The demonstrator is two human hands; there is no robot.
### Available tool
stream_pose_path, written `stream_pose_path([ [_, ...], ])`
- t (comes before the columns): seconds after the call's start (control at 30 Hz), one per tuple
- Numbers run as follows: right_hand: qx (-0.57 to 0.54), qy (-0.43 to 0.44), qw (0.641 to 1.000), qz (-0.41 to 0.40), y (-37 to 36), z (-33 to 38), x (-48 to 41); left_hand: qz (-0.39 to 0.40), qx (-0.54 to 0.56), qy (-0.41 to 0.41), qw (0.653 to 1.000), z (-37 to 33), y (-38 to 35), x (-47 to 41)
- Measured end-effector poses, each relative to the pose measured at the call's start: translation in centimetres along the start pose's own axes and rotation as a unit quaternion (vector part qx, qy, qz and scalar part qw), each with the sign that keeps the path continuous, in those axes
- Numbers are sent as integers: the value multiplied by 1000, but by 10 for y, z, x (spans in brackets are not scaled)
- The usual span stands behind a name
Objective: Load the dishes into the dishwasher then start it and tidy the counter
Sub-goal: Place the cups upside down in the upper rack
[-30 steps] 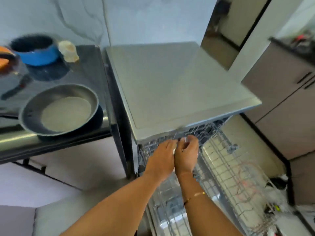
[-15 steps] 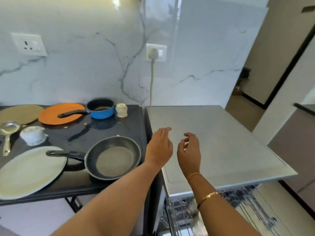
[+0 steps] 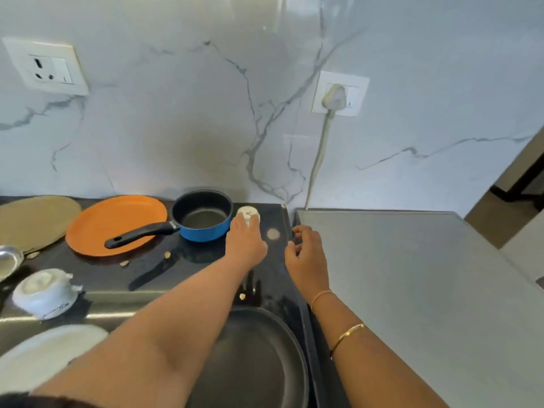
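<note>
**Tech A:** Change since the earlier frame: the left hand [image 3: 245, 244] has advanced from the seam between counter and dishwasher to the small white cup [image 3: 249, 214]. The right hand [image 3: 306, 256] has followed and now sits near it, on its right.

**Tech B:** Status of the left hand?

**Tech A:** Its fingers lie on the near side of the cup. Whether they close round it cannot be told, because the back of the hand hides the contact.

**Tech B:** Right hand?

**Tech A:** Relaxed, fingers loosely curled, holding nothing. It is above the edge of the counter [image 3: 273, 278], where that meets the dishwasher top [image 3: 412, 290].

**Tech B:** Location of the other dishes?

**Tech A:**
- The blue saucepan [image 3: 203, 219] stands just left of the left hand's fingers, close against the cup. Its handle lies over the orange plate [image 3: 112, 222], further left.
- The frying pan [image 3: 256, 360] lies under the left forearm, nearer the person.
- The white pot [image 3: 44, 293] and the white plate [image 3: 41, 357] are well left of that forearm.
</note>
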State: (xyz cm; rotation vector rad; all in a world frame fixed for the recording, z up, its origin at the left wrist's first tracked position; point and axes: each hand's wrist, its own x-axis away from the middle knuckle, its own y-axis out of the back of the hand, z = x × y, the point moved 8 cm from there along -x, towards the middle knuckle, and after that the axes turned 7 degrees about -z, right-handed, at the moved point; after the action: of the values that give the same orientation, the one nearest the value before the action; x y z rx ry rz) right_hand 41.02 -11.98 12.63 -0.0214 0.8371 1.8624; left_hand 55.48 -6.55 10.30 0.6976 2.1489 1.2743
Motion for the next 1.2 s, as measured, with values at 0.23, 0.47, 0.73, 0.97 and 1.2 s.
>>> stream_pose_path([
  [0.23,43,-29,999,3,-26,-30,-32,120,-37,80,989,14,-49,-67],
  [0.47,37,-50,998,-6,-31,-43,-40,73,-32,58,995,25,-47,-91],
  [0.73,-71,-81,994,-1,-12,-30,-30,-16,127,-92,987,-43,-25,-30],
  [0.97,-120,-99,988,-26,89,-46,34,-32,210,-171,962,-126,-11,77],
  [1.2,-103,-133,985,-30,225,-78,164,-75,256,-231,936,-215,-13,255],
])
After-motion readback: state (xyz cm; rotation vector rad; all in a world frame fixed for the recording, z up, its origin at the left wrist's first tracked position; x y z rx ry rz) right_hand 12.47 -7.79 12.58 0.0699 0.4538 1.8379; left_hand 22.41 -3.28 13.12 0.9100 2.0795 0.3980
